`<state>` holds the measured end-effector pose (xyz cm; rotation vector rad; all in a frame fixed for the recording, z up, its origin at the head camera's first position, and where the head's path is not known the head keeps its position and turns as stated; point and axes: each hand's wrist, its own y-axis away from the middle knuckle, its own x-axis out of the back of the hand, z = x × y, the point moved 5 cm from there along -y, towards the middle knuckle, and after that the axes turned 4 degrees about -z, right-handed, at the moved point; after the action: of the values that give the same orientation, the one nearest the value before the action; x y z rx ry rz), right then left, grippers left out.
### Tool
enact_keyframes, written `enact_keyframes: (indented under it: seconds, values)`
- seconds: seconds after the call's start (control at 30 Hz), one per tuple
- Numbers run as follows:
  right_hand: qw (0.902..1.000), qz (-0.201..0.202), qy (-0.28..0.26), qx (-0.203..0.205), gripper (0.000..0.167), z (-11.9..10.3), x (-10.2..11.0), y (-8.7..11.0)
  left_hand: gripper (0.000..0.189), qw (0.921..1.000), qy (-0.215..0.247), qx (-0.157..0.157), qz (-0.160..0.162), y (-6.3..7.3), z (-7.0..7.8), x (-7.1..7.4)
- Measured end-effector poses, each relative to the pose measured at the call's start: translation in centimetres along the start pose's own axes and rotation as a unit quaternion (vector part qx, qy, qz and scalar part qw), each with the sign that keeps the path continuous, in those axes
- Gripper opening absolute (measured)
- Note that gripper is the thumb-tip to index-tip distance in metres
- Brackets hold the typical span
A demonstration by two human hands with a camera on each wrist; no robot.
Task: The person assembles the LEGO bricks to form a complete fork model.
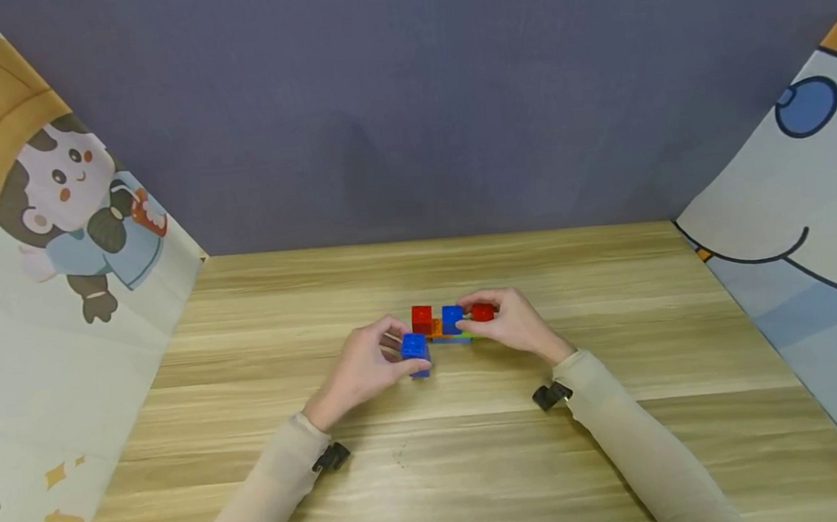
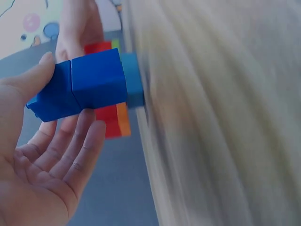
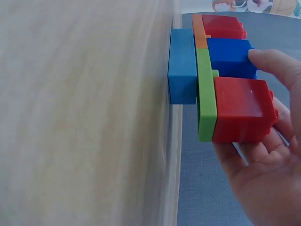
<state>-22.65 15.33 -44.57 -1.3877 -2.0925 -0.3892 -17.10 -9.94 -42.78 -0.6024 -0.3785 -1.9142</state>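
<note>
My left hand [image 1: 367, 363] holds two stacked blue bricks [image 2: 99, 79] between thumb and fingers, just left of and nearer than a small brick build. That build has a light-blue brick [image 3: 182, 66] at the bottom, with an orange plate [image 3: 199, 30] and a green plate [image 3: 206, 94] side by side over it. On top stand a red brick [image 1: 421, 320] at the left, a blue brick [image 1: 452, 318] in the middle and another red brick [image 3: 242, 108] at the right. With thumb and forefinger my right hand [image 1: 514, 324] pinches the middle blue brick, its palm around the right red brick.
The wood-grain table [image 1: 435, 473] spreads out around both hands. A dark grey panel [image 1: 406, 106] rises along its back edge. Printed cartoon panels stand at the left [image 1: 100, 335] and right [image 1: 769, 209]. Each wrist wears a small black device.
</note>
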Motion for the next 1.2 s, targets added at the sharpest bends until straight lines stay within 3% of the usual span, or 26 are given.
enact_keyframes:
  seconds: [0.3,0.5,0.77,0.97,1.2]
  values:
    - [1.0,0.003,-0.005,0.003,0.038,0.3,0.1,-0.1,0.043,0.9987,-0.051,0.003,0.006,-0.3,0.9,-2.0]
    - [0.9999,0.004,-0.013,0.008,0.038,0.3,0.1,-0.1,0.041,0.9984,-0.056,-0.008,0.003,-0.5,0.9,-2.4]
    - [0.9999,0.0,-0.014,0.008,0.038,0.2,0.1,-0.1,0.044,0.9974,-0.071,-0.011,-0.004,-0.4,0.9,-2.5]
    - [0.9998,-0.004,-0.018,0.008,0.038,0.2,0.1,-0.1,0.049,0.9969,-0.068,-0.021,-0.033,-0.2,0.8,-2.2]
    - [0.9994,-0.01,-0.033,0.007,0.039,0.3,0.1,-0.1,0.04,0.996,-0.069,-0.02,-0.053,-0.1,0.4,-1.5]
